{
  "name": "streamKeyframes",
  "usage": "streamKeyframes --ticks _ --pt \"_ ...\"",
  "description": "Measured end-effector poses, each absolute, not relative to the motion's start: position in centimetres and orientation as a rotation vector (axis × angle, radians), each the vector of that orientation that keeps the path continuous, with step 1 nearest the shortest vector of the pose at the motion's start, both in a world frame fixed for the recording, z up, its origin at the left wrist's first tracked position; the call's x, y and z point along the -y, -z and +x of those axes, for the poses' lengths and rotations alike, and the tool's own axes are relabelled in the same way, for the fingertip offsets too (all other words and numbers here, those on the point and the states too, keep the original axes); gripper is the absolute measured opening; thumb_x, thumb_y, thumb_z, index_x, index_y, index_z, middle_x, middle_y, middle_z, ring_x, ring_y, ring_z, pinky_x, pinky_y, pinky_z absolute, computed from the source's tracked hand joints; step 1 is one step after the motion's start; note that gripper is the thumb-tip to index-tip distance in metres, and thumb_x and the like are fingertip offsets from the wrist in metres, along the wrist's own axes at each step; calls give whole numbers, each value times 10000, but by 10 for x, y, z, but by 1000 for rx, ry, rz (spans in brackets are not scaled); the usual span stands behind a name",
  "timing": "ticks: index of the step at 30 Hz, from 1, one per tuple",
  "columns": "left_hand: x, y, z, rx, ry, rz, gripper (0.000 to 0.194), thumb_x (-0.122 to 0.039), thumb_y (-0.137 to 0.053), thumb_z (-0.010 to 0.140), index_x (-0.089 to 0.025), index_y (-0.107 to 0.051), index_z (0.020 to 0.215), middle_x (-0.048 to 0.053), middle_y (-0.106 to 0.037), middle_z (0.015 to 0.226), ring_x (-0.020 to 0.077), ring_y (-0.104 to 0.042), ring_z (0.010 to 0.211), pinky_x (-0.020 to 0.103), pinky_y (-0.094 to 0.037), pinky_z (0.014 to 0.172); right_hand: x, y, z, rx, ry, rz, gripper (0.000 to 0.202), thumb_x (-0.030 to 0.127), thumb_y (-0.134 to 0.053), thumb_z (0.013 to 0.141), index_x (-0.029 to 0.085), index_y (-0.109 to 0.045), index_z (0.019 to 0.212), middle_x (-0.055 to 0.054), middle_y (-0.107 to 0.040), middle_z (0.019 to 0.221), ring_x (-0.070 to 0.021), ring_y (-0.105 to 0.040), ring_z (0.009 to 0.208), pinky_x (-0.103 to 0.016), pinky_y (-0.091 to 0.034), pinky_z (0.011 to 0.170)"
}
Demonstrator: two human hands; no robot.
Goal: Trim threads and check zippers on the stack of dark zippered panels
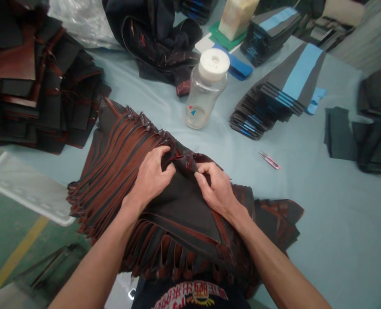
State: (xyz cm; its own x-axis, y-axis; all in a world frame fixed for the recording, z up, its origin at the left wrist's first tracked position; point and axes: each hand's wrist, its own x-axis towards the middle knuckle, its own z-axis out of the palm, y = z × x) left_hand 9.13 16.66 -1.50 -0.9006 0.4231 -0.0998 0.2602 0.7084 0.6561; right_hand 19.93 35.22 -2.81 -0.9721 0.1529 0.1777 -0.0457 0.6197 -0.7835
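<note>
A thick row of dark brown and black leather-like pieces (119, 159) leans across the table edge toward my body. My left hand (154, 174) rests over the upper edge of these pieces, thumb and index finger apart beside a fold. Pinched between the thumb and fingers of my right hand (214, 182) is the upper edge of one dark leather piece (184, 197). Its broad dark face lies between my two forearms. Pink-handled thread snips (269, 160) lie on the table to the right of my right hand.
A clear jar with a white lid (206, 90) stands beyond my hands. Stacked dark panels with blue strips (280, 90) sit at the back right, with more dark pieces (341, 133) farther right. Piled leather pieces (42, 86) are at left. A white plastic tray (25, 189) is below them.
</note>
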Motion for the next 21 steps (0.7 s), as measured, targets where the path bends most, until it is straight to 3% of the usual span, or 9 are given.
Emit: streamKeyframes --ticks 3,5,7,11,16,21 --pt "-167 16 97 -2609 -853 788 656 -257 -651 831 -136 -545 1466 222 -506 1628 397 -408 1566 624 -368 1258 -355 17 227 2645 -1287 62 61 224 -547 1000 250 -550 946 -68 -777 965 -210 -735 859 -333 -532 764" --pt "-166 10 113 -2602 -844 906 628 -250 -678 834 -162 -559 1444 214 -446 1677 401 -333 1609 636 -329 1275 -356 15 244 2646 -1290 73 62 213 -548 1001 253 -535 956 -55 -767 925 -204 -732 817 -326 -536 742" --pt "-163 1 134 -2696 -920 925 528 -207 -661 878 -175 -575 1398 204 -532 1609 362 -449 1546 584 -383 1252 -358 15 257 2632 -1306 56 64 208 -547 1006 255 -524 969 -53 -762 920 -202 -732 815 -325 -543 742" --pt "-158 -13 176 -2939 -1134 894 289 -121 -644 939 -175 -618 1222 164 -722 1275 275 -681 1231 451 -533 1089 -359 16 269 2615 -1378 44 80 202 -541 1014 262 -508 973 -61 -762 949 -203 -738 861 -328 -555 758" --pt "-161 -22 192 -2810 -1160 1058 158 -124 -658 922 -171 -659 1072 97 -764 1026 270 -708 1041 434 -533 1009 -360 14 271 2611 -1483 106 72 203 -553 1026 257 -531 984 -78 -780 1059 -203 -741 960 -343 -554 831" --pt "-164 -33 190 -2098 -1347 463 180 -300 -609 981 -175 -734 1013 52 -785 966 211 -715 877 328 -552 824 -363 8 273 2661 -1540 212 114 338 -613 1006 243 -587 948 -62 -745 957 -211 -682 873 -362 -517 805"
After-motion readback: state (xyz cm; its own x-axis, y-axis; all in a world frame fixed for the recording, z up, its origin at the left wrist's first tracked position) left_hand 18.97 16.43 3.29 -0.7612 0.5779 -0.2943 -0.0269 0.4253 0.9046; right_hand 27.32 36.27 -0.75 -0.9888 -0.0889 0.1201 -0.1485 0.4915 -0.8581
